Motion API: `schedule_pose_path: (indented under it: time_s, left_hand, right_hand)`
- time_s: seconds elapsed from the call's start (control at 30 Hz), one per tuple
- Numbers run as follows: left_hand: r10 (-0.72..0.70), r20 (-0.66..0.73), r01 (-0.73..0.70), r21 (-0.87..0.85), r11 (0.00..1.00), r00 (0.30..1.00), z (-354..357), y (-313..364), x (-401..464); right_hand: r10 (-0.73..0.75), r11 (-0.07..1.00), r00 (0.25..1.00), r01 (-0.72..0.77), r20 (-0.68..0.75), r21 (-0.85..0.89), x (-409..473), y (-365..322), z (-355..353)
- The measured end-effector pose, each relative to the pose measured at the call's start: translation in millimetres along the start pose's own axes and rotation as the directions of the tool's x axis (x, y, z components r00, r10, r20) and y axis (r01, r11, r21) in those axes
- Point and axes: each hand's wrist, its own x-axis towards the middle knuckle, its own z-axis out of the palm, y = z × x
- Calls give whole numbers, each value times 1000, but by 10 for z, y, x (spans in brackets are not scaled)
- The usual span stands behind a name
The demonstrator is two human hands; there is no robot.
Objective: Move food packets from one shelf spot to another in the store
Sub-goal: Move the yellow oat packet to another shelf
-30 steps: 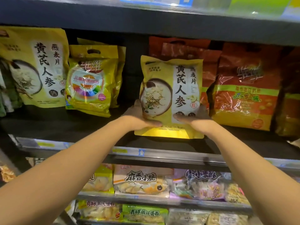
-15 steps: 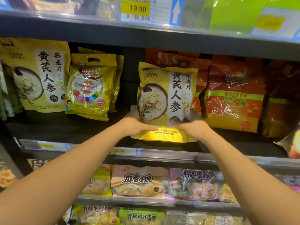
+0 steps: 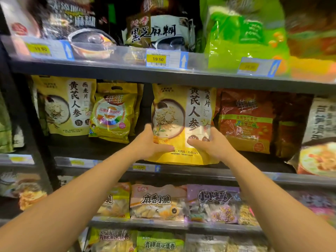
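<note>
A large yellow oatmeal packet (image 3: 183,113) with a bowl picture stands upright at the middle of the dark middle shelf (image 3: 181,171). My left hand (image 3: 149,142) grips its lower left edge, thumb across the front. My right hand (image 3: 211,144) grips its lower right edge, thumb on the front too. The packet's top reaches just under the shelf above. A matching yellow packet (image 3: 65,104) stands at the far left of the same shelf.
A smaller yellow bag (image 3: 112,115) stands between the two packets, with a dark gap to its right. Red-orange bags (image 3: 245,120) stand right of the held packet. Black and green bags fill the upper shelf (image 3: 163,70); snack packs (image 3: 158,202) lie below.
The view has tilted upward, revealing the upper shelf. The packet sits higher and more upright in both hands, with my grip unchanged on its lower corners.
</note>
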Motion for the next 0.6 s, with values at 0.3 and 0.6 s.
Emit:
schedule_pose_path:
  time_s: [0.3, 0.6]
  left_hand:
    - [5, 31, -3, -66, 998, 1000, -114, 239, -734]
    - [-74, 60, 79, -79, 994, 995, -254, 446, -1522]
  right_hand:
    - [-33, 998, 999, 32, 20, 45, -602, -253, -104]
    - [14, 993, 994, -27, 109, 118, -1266, -485, -99]
